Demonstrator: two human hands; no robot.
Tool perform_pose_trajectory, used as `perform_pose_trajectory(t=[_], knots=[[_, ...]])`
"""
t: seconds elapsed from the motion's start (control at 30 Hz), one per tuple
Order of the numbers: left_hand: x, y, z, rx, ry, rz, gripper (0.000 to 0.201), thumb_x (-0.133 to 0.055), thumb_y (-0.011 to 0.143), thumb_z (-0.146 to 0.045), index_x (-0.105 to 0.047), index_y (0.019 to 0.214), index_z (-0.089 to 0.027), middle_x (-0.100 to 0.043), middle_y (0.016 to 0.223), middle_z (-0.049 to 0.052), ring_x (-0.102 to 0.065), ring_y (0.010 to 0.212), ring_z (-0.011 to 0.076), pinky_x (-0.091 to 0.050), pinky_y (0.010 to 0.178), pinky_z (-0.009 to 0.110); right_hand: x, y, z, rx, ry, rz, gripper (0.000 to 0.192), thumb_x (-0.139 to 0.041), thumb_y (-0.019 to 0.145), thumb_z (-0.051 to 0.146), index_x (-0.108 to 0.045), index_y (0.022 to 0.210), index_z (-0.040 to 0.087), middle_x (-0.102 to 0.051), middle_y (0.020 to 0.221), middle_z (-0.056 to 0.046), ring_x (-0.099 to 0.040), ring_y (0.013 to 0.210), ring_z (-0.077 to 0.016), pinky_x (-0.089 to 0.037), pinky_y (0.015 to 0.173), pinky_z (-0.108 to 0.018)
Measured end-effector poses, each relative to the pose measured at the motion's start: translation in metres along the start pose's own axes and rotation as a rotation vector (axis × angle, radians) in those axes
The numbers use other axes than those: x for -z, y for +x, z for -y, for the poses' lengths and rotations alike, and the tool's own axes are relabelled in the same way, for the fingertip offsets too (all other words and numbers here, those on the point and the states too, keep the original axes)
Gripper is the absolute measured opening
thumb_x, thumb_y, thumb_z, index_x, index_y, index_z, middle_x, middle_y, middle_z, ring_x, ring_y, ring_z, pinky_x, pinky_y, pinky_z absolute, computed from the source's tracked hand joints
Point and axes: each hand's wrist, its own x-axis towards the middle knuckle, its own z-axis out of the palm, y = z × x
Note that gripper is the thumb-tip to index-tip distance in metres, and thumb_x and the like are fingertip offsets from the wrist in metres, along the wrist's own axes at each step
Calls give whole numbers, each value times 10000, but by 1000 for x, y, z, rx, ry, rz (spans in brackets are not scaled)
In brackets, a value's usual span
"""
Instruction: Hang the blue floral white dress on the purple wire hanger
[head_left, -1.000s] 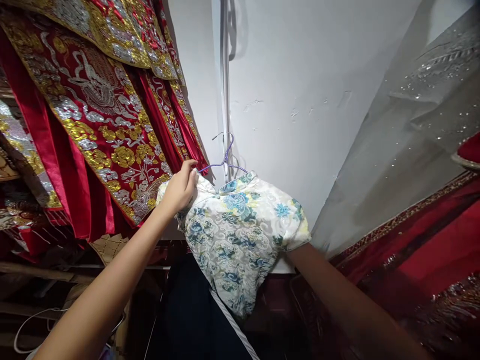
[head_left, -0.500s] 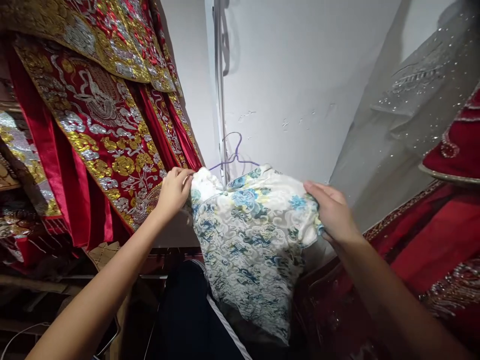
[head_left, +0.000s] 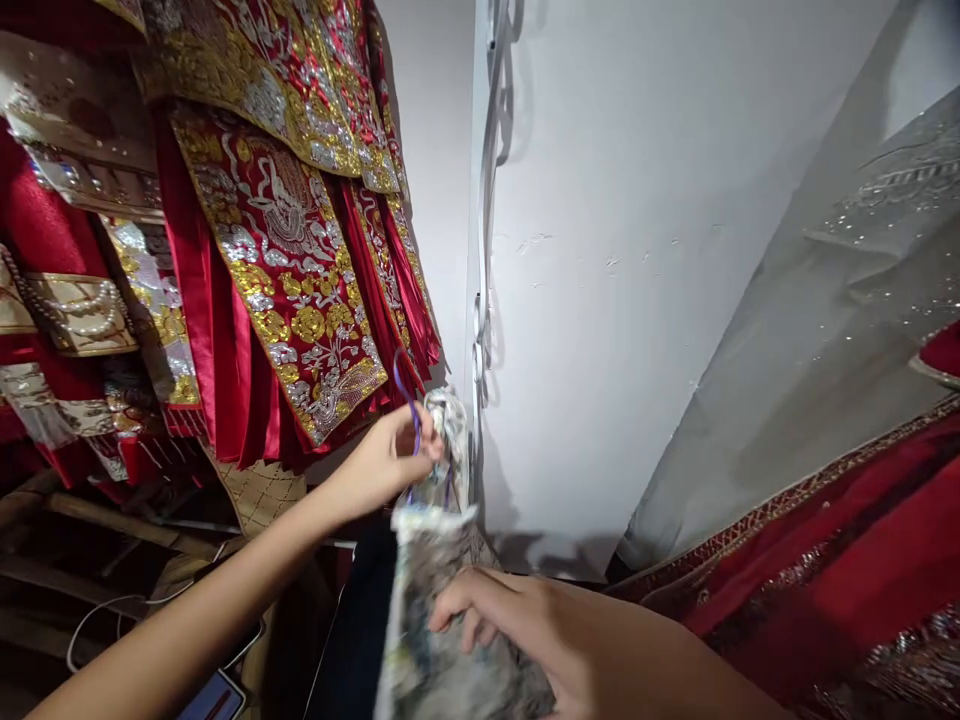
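Observation:
My left hand (head_left: 394,455) pinches a thin purple hanger (head_left: 403,380) just below its hook. From the hanger hangs a short-sleeved white garment (head_left: 427,590) with a blue and yellow floral pattern, now turned side-on and blurred toward its bottom. Against the front of the cloth rests my right hand (head_left: 517,625), fingers loosely bent and apart, not visibly gripping the fabric. The garment's lower end runs out of view.
Red costumes with gold and silver embroidery (head_left: 300,280) hang at the left. A white wall rail (head_left: 484,250) runs upright behind the garment. Sheer sparkly fabric (head_left: 787,320) and red cloth (head_left: 847,540) fill the right. At lower left lies a phone (head_left: 214,697) with a white cable (head_left: 97,610).
My left hand has gone from the garment's shoulder to the hanger. The garment has turned side-on and come lower. My right hand has left the sleeve and moved down and left onto the cloth.

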Motion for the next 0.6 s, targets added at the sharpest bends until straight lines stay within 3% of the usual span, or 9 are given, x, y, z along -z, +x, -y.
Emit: perform_pose_trajectory(t=[0.03, 0.07, 0.13, 0.17, 0.23, 0.3, 0.37, 0.47, 0.6], knots=[[2, -11, 4, 0, 37, 34, 214, -507, 720, -41, -495, 881, -182, -616, 853, 10, -612, 842, 159, -497, 795, 302, -1, 8, -10, 50, -4, 1, 426, -714, 829, 330, -605, 1241, 323, -698, 1100, -25, -681, 910, -202, -573, 795, -302], [4, -21, 7, -5, 87, 62, 241, -465, 710, -6, -509, 870, -180, -619, 853, 11, -617, 856, 159, -497, 825, 313, 0, 15, -24, 92, -38, -94, 415, -680, 861, 312, -587, 1265, 297, -669, 1179, -51, -656, 1026, -219, -547, 908, -327], [12, -37, 11, -36, 169, 89, 308, -405, 716, 29, -540, 893, -184, -631, 874, 16, -632, 857, 157, -508, 838, 321, 8, 25, -57, 93, -199, -414, 374, -645, 883, 300, -590, 1250, 250, -626, 1251, -100, -579, 1175, -266, -471, 1027, -419], [17, -41, 12, -57, 189, 84, 338, -388, 731, 34, -550, 928, -188, -638, 884, 18, -641, 845, 154, -518, 822, 319, 14, 27, -73, 13, -295, -543, 381, -656, 872, 306, -602, 1241, 231, -610, 1277, -120, -541, 1220, -296, -439, 1047, -465], [28, -41, 14, -110, 224, 3, 362, -390, 775, 25, -556, 1008, -197, -654, 892, 19, -660, 827, 151, -535, 786, 306, 27, 24, -98, -184, -356, -616, 249, -636, 881, 370, -676, 1066, 209, -658, 1161, -114, -568, 1146, -313, -459, 980, -470], [38, -31, 15, -174, 303, -162, 336, -449, 809, -6, -562, 1056, -203, -669, 895, 15, -675, 837, 152, -541, 796, 299, 39, 12, -107, -343, -232, -519, 288, -559, 924, 444, -689, 864, 193, -689, 924, -71, -629, 932, -261, -507, 818, -375], [44, -15, 15, -247, 421, -352, 311, -537, 818, -50, -581, 1084, -205, -685, 943, 19, -680, 899, 162, -534, 859, 308, 52, -2, -103, -409, -58, -455, 390, -509, 943, 492, -685, 792, 180, -667, 772, -38, -629, 769, -212, -489, 672, -292], [41, 3, 13, -356, 569, -562, 335, -632, 827, -140, -598, 1152, -214, -674, 1114, 46, -645, 1060, 199, -496, 972, 353, 72, -12, -90, -407, 22, -618, 401, -589, 886, 540, -721, 810, 168, -672, 736, -33, -637, 736, -209, -467, 611, -261], [20, 4, 19, -438, 558, -711, 372, -656, 852, -226, -576, 1216, -229, -588, 1281, 78, -528, 1256, 251, -417, 1080, 418, 106, 9, -93, -338, 55, -874, 417, -691, 793, 577, -744, 780, 164, -688, 701, -40, -649, 689, -210, -473, 579, -266]])
